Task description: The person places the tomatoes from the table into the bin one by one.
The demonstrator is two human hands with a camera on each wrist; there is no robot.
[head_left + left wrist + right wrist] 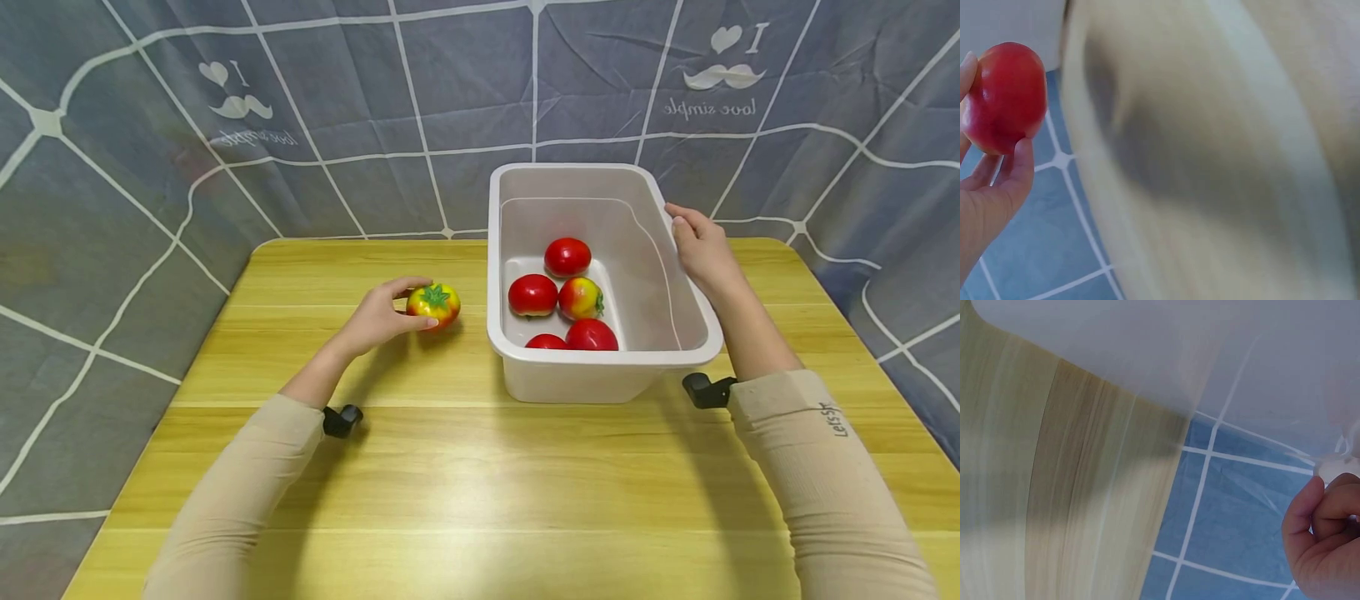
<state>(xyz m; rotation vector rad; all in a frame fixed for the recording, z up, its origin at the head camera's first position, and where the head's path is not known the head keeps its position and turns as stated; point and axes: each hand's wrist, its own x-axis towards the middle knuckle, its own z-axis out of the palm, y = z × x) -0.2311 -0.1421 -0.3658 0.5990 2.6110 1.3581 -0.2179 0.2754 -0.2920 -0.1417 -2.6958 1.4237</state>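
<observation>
My left hand (378, 317) pinches a yellow-and-red tomato (442, 302) with a green leafy top, thumb on the near side and fingers on the far side. From the left wrist view, the red underside of that tomato (1013, 94) shows between the fingertips. To its right is a white plastic bin (577, 357). My right hand (705, 246) grips the bin's right rim, and in the right wrist view its fingers (1300, 515) are curled at the edge. Inside the bin lie several tomatoes, mostly red (533, 295), and one yellow-red tomato (577, 296) with its green top turned sideways.
Everything stands on a wood-grain table (450, 500). A grey-blue curtain (337, 100) with white lines hangs behind the table and at both sides. Black wrist mounts (342, 421) stick out by both sleeves. The bin's near wall partly hides the nearest tomatoes.
</observation>
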